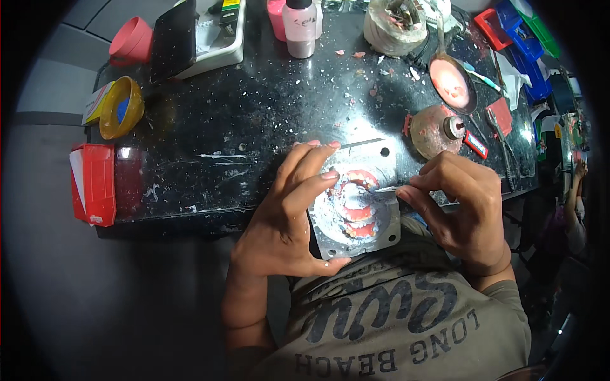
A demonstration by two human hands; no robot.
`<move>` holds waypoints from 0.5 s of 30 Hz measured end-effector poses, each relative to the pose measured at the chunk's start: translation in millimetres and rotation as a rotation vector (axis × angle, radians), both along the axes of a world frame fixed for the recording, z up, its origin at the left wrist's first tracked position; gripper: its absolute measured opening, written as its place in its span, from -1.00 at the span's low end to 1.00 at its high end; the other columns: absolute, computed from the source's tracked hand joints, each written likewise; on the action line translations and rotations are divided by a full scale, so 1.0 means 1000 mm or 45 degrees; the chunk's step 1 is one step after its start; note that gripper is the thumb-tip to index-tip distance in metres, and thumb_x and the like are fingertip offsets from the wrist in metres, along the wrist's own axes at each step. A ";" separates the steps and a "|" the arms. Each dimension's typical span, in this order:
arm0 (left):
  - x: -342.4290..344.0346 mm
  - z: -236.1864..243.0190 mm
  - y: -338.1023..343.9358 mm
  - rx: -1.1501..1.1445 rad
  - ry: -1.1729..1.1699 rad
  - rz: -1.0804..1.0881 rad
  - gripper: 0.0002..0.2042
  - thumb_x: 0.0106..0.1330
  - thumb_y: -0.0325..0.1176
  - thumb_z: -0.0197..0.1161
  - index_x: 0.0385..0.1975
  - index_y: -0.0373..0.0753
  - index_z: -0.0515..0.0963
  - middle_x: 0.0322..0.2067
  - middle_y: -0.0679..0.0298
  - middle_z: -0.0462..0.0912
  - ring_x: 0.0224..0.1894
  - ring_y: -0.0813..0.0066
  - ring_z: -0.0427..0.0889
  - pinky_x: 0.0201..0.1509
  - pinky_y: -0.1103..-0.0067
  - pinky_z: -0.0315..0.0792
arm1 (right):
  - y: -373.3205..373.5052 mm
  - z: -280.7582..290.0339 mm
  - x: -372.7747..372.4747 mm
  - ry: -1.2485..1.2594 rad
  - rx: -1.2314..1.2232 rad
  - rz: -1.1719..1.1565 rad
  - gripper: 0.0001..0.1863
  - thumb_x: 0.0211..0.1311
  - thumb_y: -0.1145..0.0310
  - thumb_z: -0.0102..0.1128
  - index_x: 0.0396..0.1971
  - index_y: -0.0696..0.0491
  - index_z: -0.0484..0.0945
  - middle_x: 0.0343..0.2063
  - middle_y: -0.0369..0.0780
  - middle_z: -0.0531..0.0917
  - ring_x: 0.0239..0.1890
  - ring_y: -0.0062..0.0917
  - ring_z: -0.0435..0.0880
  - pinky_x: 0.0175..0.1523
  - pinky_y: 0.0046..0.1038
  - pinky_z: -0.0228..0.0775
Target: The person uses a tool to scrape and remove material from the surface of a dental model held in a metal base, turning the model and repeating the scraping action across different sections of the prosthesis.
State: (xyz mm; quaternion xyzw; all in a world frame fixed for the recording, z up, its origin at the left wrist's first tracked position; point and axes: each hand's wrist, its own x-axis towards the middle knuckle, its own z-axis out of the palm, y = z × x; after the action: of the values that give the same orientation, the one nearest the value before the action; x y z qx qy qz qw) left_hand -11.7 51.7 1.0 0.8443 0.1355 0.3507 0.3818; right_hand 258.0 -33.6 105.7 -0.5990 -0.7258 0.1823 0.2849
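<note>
The left hand (pixel 283 222) is spread around a square grey metal plate (pixel 363 150) bearing white plaster (pixel 358 200) and pink arches with teeth (pixel 359 214), held at the black tabletop (pixel 197 127)'s five o'clock edge. The right hand (pixel 470 203), at the plate's three o'clock, pinches a slim silvery tool (pixel 389 188) near the uppermost arch; contact unconfirmed. A round, pink-stained vessel (pixel 427 134) stands toward two o'clock

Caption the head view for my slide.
Left hand holds a metal plate bearing pink denture pieces; right hand pinches a thin tool above it.
</note>
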 end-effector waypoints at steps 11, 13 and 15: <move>-0.001 -0.001 0.000 -0.147 -0.021 -0.165 0.33 -0.32 -0.26 0.93 0.56 -0.10 0.15 0.59 -0.29 0.37 0.58 -0.46 0.38 0.70 -0.13 0.29 | 0.010 -0.009 -0.009 -0.031 -0.051 0.046 -0.77 0.22 0.57 0.67 -0.37 0.17 0.67 -0.45 -0.12 0.68 -0.44 -0.22 0.75 -0.35 -0.24 0.50; -0.001 -0.003 0.000 -0.192 -0.044 -0.169 0.33 -0.32 -0.26 0.93 0.57 -0.10 0.15 0.60 -0.29 0.37 0.58 -0.46 0.39 0.70 -0.13 0.29 | 0.011 -0.014 -0.010 0.037 -0.016 -0.006 -0.75 0.27 0.51 0.65 -0.39 0.15 0.64 -0.48 -0.13 0.60 -0.49 -0.17 0.68 -0.40 -0.18 0.44; -0.001 -0.003 -0.001 -0.207 -0.054 -0.161 0.34 -0.34 -0.26 0.94 0.57 -0.10 0.16 0.59 -0.30 0.38 0.58 -0.47 0.39 0.71 -0.12 0.30 | 0.016 -0.016 -0.006 0.003 0.006 0.074 -0.75 0.26 0.50 0.66 -0.38 0.14 0.65 -0.46 -0.14 0.61 -0.48 -0.17 0.69 -0.40 -0.18 0.46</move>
State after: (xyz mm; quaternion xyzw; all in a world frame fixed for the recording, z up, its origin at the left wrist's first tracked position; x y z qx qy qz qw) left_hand -13.1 51.1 -1.5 0.8098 0.1018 0.3315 0.4732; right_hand 252.0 -17.8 89.4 -0.5767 -0.7430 0.1894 0.2818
